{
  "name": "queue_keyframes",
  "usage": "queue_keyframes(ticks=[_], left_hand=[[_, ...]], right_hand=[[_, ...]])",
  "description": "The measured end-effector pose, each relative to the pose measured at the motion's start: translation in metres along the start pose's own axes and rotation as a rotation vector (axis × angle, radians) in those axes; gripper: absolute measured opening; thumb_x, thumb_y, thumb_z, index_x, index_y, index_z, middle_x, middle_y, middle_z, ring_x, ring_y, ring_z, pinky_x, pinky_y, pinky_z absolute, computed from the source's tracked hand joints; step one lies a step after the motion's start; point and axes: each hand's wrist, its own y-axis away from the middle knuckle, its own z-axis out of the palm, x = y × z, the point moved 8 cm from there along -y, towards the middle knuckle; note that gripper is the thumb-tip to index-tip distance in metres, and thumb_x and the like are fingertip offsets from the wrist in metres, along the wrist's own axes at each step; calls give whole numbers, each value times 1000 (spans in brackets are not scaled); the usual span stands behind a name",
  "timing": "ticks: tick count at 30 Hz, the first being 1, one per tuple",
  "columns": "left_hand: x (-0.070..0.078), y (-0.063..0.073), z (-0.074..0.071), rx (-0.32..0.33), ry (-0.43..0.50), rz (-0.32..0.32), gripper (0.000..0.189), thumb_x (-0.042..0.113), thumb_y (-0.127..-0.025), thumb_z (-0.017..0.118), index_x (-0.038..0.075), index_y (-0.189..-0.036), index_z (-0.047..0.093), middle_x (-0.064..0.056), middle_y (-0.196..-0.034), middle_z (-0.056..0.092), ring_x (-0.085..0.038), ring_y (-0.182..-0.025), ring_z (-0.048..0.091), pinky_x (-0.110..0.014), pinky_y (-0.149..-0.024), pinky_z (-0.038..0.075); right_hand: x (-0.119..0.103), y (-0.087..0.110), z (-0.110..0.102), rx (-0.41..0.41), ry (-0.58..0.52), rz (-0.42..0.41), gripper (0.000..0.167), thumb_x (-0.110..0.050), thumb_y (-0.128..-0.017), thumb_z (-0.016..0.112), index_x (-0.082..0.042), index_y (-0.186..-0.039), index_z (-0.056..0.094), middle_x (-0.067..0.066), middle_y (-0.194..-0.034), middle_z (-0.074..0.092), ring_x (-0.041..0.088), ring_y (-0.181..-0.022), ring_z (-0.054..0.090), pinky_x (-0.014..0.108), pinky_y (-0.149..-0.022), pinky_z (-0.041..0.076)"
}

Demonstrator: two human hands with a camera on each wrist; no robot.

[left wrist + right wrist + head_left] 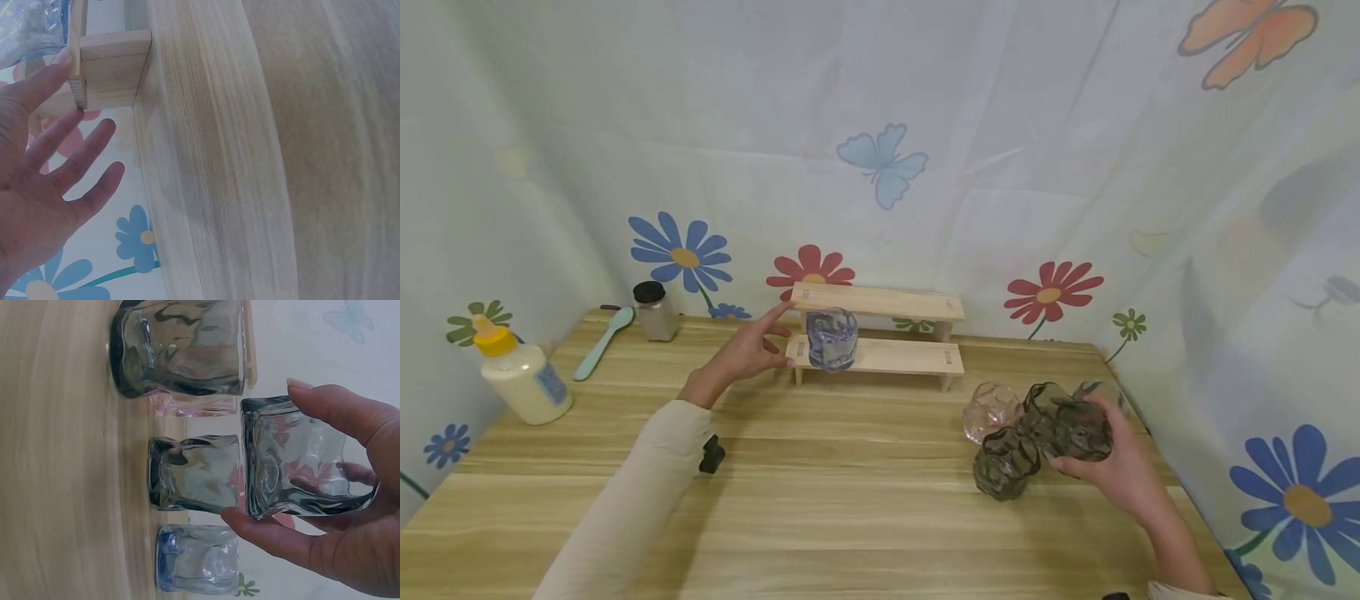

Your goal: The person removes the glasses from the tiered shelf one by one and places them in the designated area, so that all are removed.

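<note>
My right hand (1123, 475) has its fingers (340, 409) curled round a smoky grey wavy glass tumbler (1078, 429), thumb under one side and fingertips over the other, so it is lifted clear of the counter (850, 500) and carried by its walls, not its rim. It hangs at the right end of the counter, well right of the wooden two-step shelf (880, 337), just over the cluster it belongs to: a second smoky tumbler (1006, 462) nearest me, a pink tumbler (992, 410) behind that, and a clear bluish one (197, 559) showing in the wrist view. They stand close together, probably touching.

On the shelf's lower step, near its left end, a blue-tinted tumbler (832, 337) stands upright. My left hand (745, 354) is released, fingers spread and straight just left of that glass, one fingertip against the shelf's end, holding nothing.

Far left of the shelf stand a dark-lidded jar (653, 310), a pale green spoon (601, 342) and a yellow-capped bottle (520, 373).
</note>
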Motion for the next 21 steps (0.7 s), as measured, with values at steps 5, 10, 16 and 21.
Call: queue_keyframes(ticks=[5,10,16,21], left_hand=[[0,0,0,2,6,2,102,10,-84,80,29,-161,15,-27,-139,56,-42,-104,68,-54,-90,55],[-1,-1,1,2,-2,-4,102,10,-84,80,30,-161,15,-27,-139,56,-42,-105,68,-54,-91,55],[0,-1,2,2,4,-9,103,11,-84,80,31,-161,15,-26,-140,56,-43,-105,68,-54,-90,55],[0,-2,1,5,7,-9,102,11,-84,80,30,-161,16,-26,-139,57,-42,-104,68,-54,-89,56]], right_hand=[[6,1,2,-2,26,-6,105,-29,-72,91,-2,-151,25,36,-140,43,59,-125,43,72,-92,41],[18,0,9,-15,37,17,105,-29,-71,92,-2,-150,28,38,-145,40,62,-127,41,73,-93,41],[28,-2,19,-28,21,25,106,-26,-68,93,0,-148,28,43,-149,31,66,-130,34,76,-98,35],[35,-2,26,-19,24,20,105,-24,-67,94,0,-146,29,43,-146,34,65,-128,38,75,-98,36]])
